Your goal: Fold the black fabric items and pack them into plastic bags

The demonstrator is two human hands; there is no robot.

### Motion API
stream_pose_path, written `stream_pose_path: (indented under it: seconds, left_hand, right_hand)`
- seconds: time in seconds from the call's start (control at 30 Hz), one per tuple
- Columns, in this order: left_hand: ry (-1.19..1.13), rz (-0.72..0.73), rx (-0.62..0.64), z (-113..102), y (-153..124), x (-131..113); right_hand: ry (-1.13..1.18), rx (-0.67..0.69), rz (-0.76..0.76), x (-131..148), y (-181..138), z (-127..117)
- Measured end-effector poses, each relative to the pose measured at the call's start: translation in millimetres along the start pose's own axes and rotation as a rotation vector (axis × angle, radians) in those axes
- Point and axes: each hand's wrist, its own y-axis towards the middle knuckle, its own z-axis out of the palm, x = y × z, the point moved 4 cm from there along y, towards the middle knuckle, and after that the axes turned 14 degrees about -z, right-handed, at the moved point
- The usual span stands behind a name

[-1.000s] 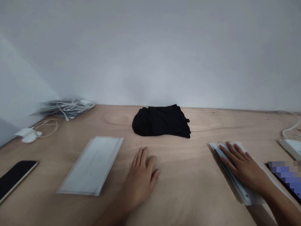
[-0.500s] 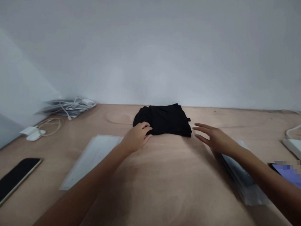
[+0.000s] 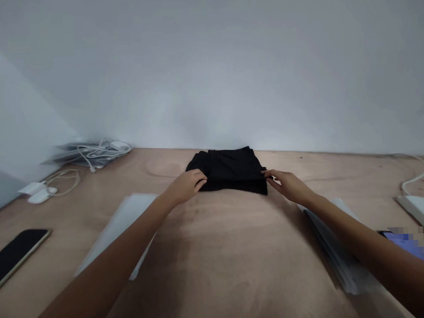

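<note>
A folded black cloth (image 3: 229, 170) lies at the far middle of the wooden table (image 3: 236, 260), close to the wall. My left hand (image 3: 185, 185) is at its near left corner with the fingers curled onto the fabric. My right hand (image 3: 285, 184) is at its near right corner, fingertips pinched on the cloth's edge. Both arms stretch forward across the table.
A clear plastic bag (image 3: 112, 232) lies flat under my left forearm, and a stack of similar bags (image 3: 335, 247) under my right. A black phone (image 3: 15, 254) is at the left edge. White cables and a charger (image 3: 93, 151) sit far left; a white device (image 3: 417, 207) with a cable far right.
Both hands left the table and the bag stack, reached forward, and now grip the black cloth at its two near corners.
</note>
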Motion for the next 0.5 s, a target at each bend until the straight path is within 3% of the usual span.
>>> stream_pose_path:
  seconds: [0.2,0.4,0.5]
  left_hand:
    - [0.061,0.093,-0.044,-19,-34,-26]
    - [-0.024,0.219,-0.019,-28,-115,-72]
    - [-0.146,0.128,0.106,-28,-156,-90]
  right_hand:
    - [0.022,0.007,-0.068,29,-29,-12]
    - [0.108,0.124,-0.165,93,-101,-28]
    - [0.224,0.202,-0.108,126,-131,-36]
